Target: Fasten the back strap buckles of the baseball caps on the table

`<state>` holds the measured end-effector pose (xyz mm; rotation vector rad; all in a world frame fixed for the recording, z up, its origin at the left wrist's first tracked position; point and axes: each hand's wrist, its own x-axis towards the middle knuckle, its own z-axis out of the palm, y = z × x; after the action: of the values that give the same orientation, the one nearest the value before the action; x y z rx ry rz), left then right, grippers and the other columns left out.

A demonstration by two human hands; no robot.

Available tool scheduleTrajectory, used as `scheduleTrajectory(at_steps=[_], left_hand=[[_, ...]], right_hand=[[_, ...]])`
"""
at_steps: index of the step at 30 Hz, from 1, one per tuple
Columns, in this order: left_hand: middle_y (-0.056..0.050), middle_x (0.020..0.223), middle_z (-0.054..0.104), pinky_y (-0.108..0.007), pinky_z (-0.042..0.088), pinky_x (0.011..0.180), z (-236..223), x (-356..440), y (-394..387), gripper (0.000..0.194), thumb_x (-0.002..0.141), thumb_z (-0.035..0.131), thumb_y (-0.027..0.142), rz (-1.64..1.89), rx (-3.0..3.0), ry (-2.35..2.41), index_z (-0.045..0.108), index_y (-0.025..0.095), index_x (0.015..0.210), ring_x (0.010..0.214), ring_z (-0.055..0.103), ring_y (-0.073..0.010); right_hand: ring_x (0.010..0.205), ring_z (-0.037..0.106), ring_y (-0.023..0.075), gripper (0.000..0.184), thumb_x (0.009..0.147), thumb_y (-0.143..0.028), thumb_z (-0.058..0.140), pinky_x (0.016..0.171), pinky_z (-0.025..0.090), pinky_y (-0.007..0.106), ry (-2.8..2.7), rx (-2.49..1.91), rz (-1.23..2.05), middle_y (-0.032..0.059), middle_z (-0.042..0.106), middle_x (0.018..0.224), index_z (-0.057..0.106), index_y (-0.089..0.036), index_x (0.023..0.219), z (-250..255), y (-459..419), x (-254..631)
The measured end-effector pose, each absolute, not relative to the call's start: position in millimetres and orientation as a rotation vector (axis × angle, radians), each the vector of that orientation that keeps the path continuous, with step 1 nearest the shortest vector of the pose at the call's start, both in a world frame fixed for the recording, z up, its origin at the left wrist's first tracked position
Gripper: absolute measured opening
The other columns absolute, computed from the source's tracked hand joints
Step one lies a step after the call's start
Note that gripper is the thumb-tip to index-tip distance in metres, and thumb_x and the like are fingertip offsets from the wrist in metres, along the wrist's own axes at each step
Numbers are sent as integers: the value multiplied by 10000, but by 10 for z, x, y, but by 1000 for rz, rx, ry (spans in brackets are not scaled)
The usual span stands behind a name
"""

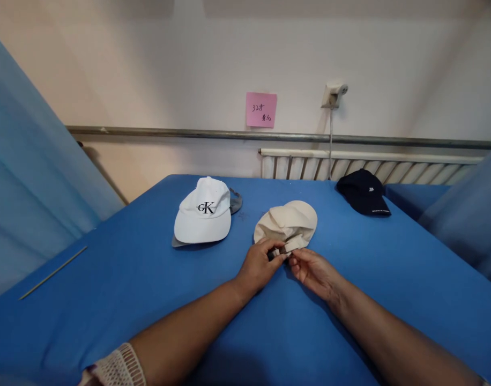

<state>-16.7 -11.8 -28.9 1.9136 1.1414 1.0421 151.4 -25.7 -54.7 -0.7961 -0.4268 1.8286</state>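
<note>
Blue cloth (120, 305) is spread out wide, and a beige cap (281, 219) lies on it near the middle. Its back strap (297, 244) is at six o'clock. The left hand (258, 266) has its thumb and fingers pinched on the strap, and the right hand (314, 274) pinches it just beside. I think the strap is being fixed, so the next move needs small, careful fingers. From the beige cap, a white cap (203, 222) sits at nine o'clock and a dark cap (360, 190) between two and three.
</note>
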Motion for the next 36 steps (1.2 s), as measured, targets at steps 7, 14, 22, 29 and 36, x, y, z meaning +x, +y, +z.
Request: scheduleTrajectory(at_steps=[7, 14, 22, 29, 36], left_hand=[[-69, 997, 673, -317, 480, 855, -310, -173, -115, 237, 826, 627, 236, 1083, 1952, 1063, 695, 198, 1050, 920, 618, -183], [-60, 972, 667, -312, 484, 852, -328, -169, -94, 185, 805, 651, 225, 1069, 1946, 1113, 698, 182, 979, 924, 619, -182], [-43, 949, 664, -308, 471, 835, -321, -127, -121, 153, 787, 639, 188, 1094, 1950, 1170, 668, 182, 938, 917, 606, -182], [-41, 909, 660, -292, 462, 785, -336, -127, -104, 93, 771, 668, 216, 1087, 1946, 1165, 673, 184, 858, 878, 602, -181], [-47, 917, 674, -281, 468, 757, -405, -116, -87, 158, 765, 669, 237, 1107, 1844, 1192, 687, 179, 910, 843, 610, -173]], right_hand=[[625, 639, 89, 167, 648, -125, 815, 595, 553, 182, -480, -800, 1729, 8, 689, 713, 684, -153, 748, -526, -285, 1477], [658, 645, 93, 213, 619, -164, 838, 624, 540, 196, -578, -842, 1684, 7, 694, 740, 695, -148, 777, -504, -286, 1460], [642, 639, 96, 269, 589, -200, 866, 625, 537, 212, -611, -857, 1639, 10, 697, 726, 694, -145, 788, -495, -283, 1443], [635, 632, 100, 277, 568, -225, 880, 609, 518, 217, -662, -892, 1611, 17, 701, 714, 689, -145, 752, -502, -284, 1442], [630, 621, 93, 250, 593, -223, 868, 614, 512, 216, -641, -845, 1618, 4, 687, 694, 689, -149, 750, -464, -310, 1445]])
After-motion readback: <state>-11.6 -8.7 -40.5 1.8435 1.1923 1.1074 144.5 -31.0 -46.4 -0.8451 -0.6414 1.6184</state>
